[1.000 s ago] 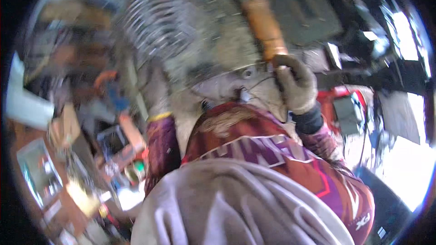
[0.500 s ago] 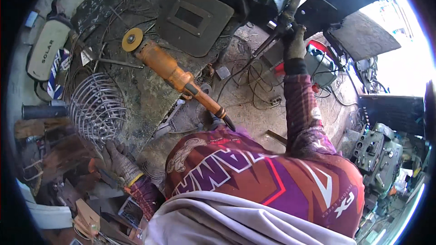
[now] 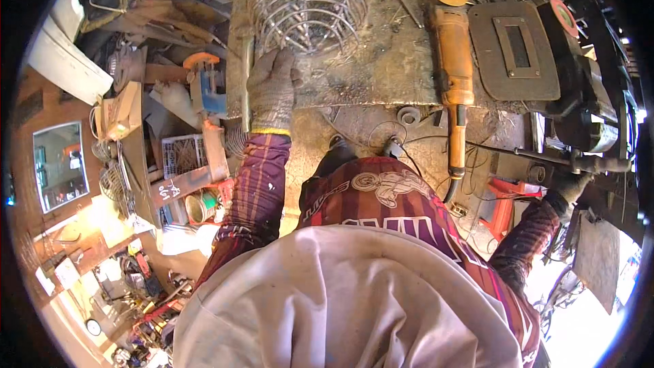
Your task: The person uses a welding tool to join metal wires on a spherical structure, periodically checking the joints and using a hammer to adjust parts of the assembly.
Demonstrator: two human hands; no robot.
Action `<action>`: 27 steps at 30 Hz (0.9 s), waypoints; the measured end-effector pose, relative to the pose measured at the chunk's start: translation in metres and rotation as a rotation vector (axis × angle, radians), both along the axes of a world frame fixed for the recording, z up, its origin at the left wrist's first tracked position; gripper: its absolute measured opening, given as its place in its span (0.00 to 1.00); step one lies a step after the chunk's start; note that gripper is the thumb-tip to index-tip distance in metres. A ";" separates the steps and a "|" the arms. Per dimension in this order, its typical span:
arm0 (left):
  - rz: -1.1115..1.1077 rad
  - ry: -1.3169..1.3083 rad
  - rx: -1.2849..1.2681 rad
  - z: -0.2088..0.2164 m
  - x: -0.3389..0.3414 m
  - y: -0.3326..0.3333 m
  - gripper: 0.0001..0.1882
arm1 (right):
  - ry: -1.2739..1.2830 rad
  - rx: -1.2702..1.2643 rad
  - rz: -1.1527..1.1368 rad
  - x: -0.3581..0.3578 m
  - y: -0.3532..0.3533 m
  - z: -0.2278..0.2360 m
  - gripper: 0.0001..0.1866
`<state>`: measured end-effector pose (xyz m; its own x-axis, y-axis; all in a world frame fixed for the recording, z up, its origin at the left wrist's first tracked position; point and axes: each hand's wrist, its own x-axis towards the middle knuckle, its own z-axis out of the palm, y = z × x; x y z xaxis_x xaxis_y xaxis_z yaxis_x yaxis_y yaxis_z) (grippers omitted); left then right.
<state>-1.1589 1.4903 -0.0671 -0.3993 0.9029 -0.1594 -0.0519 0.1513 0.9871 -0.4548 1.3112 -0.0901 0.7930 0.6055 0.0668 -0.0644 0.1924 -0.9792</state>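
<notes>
My left hand [image 3: 272, 92], in a grey knit glove with a yellow cuff, rests at the near left edge of the workbench [image 3: 395, 82]. Its fingers lie loosely extended, their tips beside the near end of a round wire basket-like frame [image 3: 310, 7] of shiny rings. A thin metal tube [image 3: 247, 85] runs along the hand's left side. At the far right my gloved right hand [image 3: 571, 187] is closed at a dark metal bar [image 3: 603, 163] below a dark vise-like body [image 3: 599, 105]; part of its fingers is hidden.
An orange angle grinder [image 3: 455, 61] with a yellow disc lies across the bench's near edge, beside a dark welding shield [image 3: 514, 51]. Cables and a red-sided machine [image 3: 501, 211] stand on the floor. Left of the bench are a white crate [image 3: 184, 157] and cluttered scrap.
The view has swung to the left, so bench items appear shifted right. My left hand stays beside the wire frame, and my right hand stays at the dark bar.
</notes>
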 end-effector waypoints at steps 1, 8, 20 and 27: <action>-0.035 -0.057 0.005 -0.004 -0.003 -0.002 0.18 | -0.004 -0.007 0.011 0.001 -0.001 0.015 0.25; -0.041 -0.074 -0.018 0.011 0.012 0.000 0.14 | -1.375 -0.756 -0.036 0.039 -0.101 0.035 0.19; -0.168 0.172 -0.088 0.012 0.002 -0.001 0.17 | -1.219 -0.772 0.103 -0.206 -0.044 0.160 0.18; -0.122 0.329 0.021 0.003 0.004 0.003 0.24 | -1.072 -0.360 0.186 -0.290 0.073 0.214 0.15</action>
